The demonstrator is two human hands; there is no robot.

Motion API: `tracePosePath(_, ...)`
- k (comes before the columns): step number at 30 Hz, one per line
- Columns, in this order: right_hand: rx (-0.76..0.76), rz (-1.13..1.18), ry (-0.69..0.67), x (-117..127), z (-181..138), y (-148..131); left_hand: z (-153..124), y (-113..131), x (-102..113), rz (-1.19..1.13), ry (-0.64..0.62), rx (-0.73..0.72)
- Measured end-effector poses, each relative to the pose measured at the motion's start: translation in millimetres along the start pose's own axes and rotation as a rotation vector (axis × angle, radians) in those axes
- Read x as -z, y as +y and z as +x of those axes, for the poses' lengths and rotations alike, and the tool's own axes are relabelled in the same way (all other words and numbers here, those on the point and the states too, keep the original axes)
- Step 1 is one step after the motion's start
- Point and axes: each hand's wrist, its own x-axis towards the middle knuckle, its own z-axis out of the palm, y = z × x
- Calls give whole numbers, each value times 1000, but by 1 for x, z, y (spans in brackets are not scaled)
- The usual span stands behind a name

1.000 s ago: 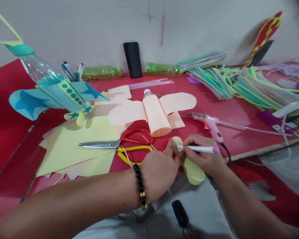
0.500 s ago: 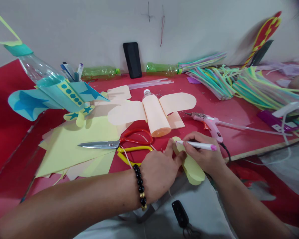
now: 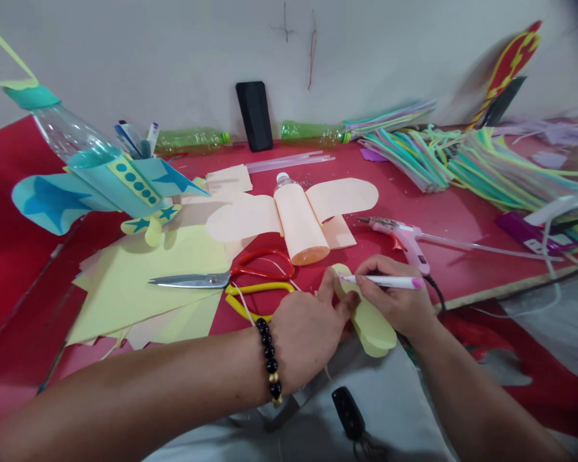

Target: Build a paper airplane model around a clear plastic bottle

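One slight shift of the pen (image 3: 394, 282) tip since half a second ago, suggesting fine marking. Close pinch by right fingers (image 3: 370, 296); hold on yellow paper (image 3: 373, 328) by left fingers (image 3: 326, 287) at near edge of counter (image 3: 462, 208).

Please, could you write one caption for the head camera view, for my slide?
The left hand steadies a yellow paper strip while the right hand holds a white marker to it.
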Motion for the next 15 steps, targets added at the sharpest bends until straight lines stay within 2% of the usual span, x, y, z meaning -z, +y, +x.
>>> tracePosePath(12,6,0,0,2,0,-1,0,0,0,13,11,0)
tracePosePath(15,-24,-2,41,2,-1,-1,0,0,-1,-5,-10,4)
